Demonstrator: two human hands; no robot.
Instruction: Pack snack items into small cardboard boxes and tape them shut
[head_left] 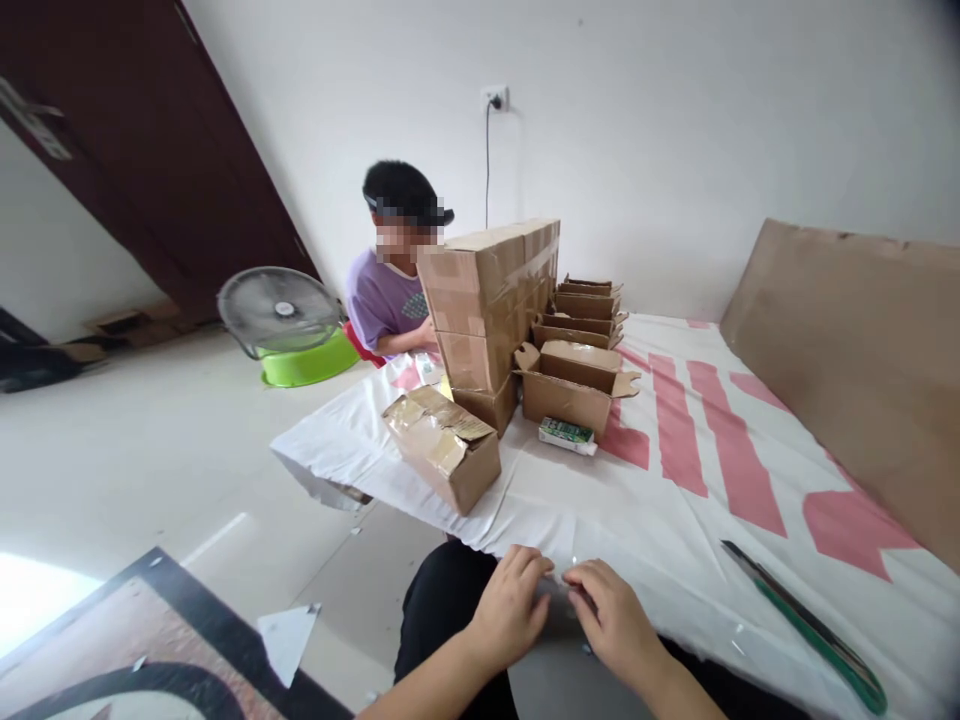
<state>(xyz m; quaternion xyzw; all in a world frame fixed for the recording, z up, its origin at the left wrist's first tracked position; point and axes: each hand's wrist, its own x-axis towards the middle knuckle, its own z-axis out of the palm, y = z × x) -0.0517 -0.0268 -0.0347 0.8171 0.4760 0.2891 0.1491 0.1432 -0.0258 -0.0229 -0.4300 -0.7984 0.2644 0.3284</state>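
Note:
My left hand (512, 598) and my right hand (613, 612) are close together at the table's front edge, above my lap. Both have bent fingers drawn together, with the fingertips facing each other across a small gap. A clear glint shows by the fingertips, but what they pinch, if anything, is too small to make out. Ahead and to the left lies a worn, taped cardboard box (450, 455). Farther forward, a small green-and-white packet (568, 436) rests against an open cardboard box (566, 400). A green-handled cutter knife (814, 625) lies to the right of my right hand.
Stacked taped boxes (487, 310) form a wall on the cloth-covered table (679, 520), with several open boxes alongside. A person (382, 300) sits behind the stack. A large cardboard sheet (847, 370) leans at right. A fan (281, 308) stands on the floor at left.

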